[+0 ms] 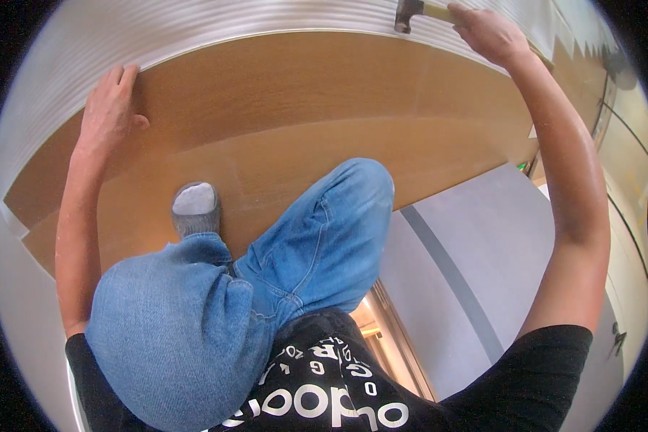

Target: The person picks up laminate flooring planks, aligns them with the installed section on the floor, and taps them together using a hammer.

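Hammering along the panel's edge is judged to be the step in hand. A hammer with a dark metal head and a pale yellowish handle [410, 10] is held at the far right, its head over the ribbed, silvery-white sheet [266, 17], near the border of the broad brown wood-grain panel [302, 93]. Whether the head touches the sheet cannot be told; no nail can be made out.

For a next stroke, a firm hold on the handle, a steadied edge and the left fingers kept well apart from the head would seem to be called for.

Pose: the right arm is extended forward and bent at the elbow; the right hand [488, 34] is closed around the handle, which is pointed leftward. The left arm is reached forward along the left side. The left hand [108, 111] is laid unclenched at the panel's border, fingers extended, thumb spread inward; no object is seen in its grip. A grey-and-white socked foot [196, 207] is placed on the panel.
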Tool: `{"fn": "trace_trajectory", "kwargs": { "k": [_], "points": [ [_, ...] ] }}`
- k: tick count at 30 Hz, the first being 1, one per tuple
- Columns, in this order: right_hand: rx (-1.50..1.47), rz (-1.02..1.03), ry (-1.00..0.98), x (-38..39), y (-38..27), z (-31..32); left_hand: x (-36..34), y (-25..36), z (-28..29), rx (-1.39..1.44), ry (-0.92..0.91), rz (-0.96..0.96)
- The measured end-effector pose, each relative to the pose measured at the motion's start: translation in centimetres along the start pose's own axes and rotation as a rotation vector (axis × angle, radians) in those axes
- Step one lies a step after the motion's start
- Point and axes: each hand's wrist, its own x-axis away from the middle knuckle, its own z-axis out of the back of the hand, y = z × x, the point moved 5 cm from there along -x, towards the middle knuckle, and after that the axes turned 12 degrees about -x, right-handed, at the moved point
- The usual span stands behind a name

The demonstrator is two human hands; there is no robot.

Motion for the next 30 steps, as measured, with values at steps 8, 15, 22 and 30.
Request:
{"fn": "trace_trajectory", "kwargs": {
  "k": [8,15,22,30],
  "points": [
    [0.075,0.051,-0.057,-0.3,0.3,-0.1,-0.1,0.1,0.1,0.016,-0.038,-0.014],
    [0.117,0.036,-0.055,-0.1,1.2,-0.5,-0.2,0.7,0.5,0.010,-0.033,-0.018],
    [0.091,0.126,-0.018,0.2,1.4,-0.7,-0.3,0.4,0.2,0.003,-0.054,-0.025],
    [0.090,0.091,-0.027,-0.1,1.2,-0.8,-0.7,0.1,-0.5,0.026,-0.074,-0.038]
  ]
}}
